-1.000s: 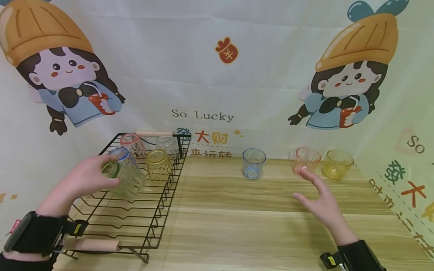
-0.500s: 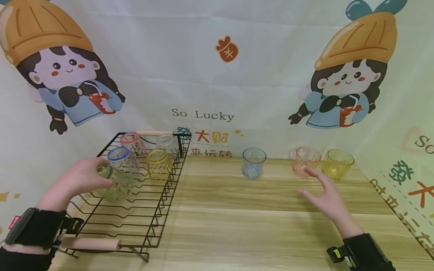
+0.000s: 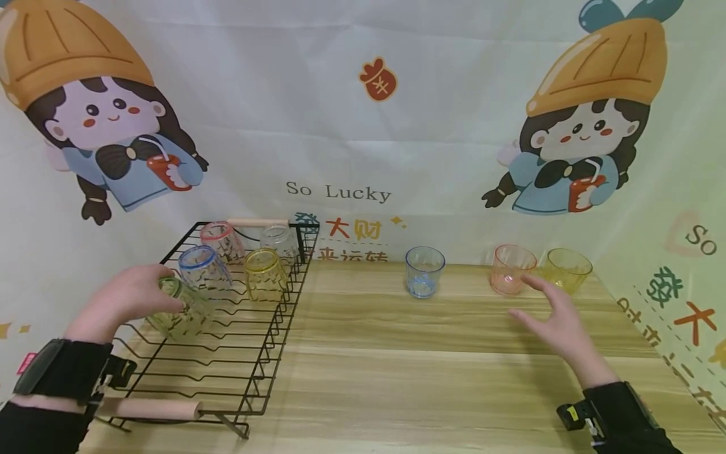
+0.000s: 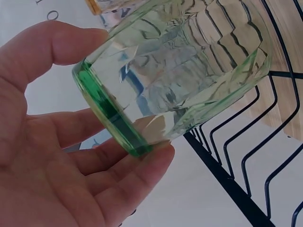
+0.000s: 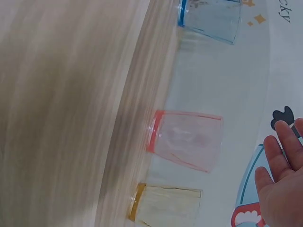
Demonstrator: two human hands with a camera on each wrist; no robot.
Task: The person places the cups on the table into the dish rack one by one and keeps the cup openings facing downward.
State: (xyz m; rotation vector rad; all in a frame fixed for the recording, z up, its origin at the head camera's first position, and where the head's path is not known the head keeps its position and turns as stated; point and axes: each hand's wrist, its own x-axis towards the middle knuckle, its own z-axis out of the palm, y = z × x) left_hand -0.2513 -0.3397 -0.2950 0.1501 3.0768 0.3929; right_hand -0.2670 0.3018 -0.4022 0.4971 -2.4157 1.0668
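My left hand (image 3: pixel 132 295) grips a clear green glass (image 3: pixel 184 314) by its thick base, thumb on one side and fingers on the other. The left wrist view shows the green glass (image 4: pixel 175 71) tilted, with its mouth toward the wires of the black rack (image 3: pixel 207 362); whether it touches them I cannot tell. My right hand (image 3: pixel 558 321) is raised over the table with thumb and fingers spread, holding nothing. It is nearest to an upright pink glass (image 3: pixel 510 271) and a yellow glass (image 3: pixel 567 268), which it partly covers in the head view.
Upside down on the rack stand a blue-based glass (image 3: pixel 204 268), a yellow-based glass (image 3: pixel 266 277), a red-based glass (image 3: pixel 223 243) and a colourless glass (image 3: pixel 279 243). An upright blue glass (image 3: pixel 425 272) stands at the table's back, before the printed cloth (image 3: pixel 351 139).
My left hand has shifted left with the green glass, away from the blue-based one, uncovering it. My right hand has drifted right and slightly down, still spread.
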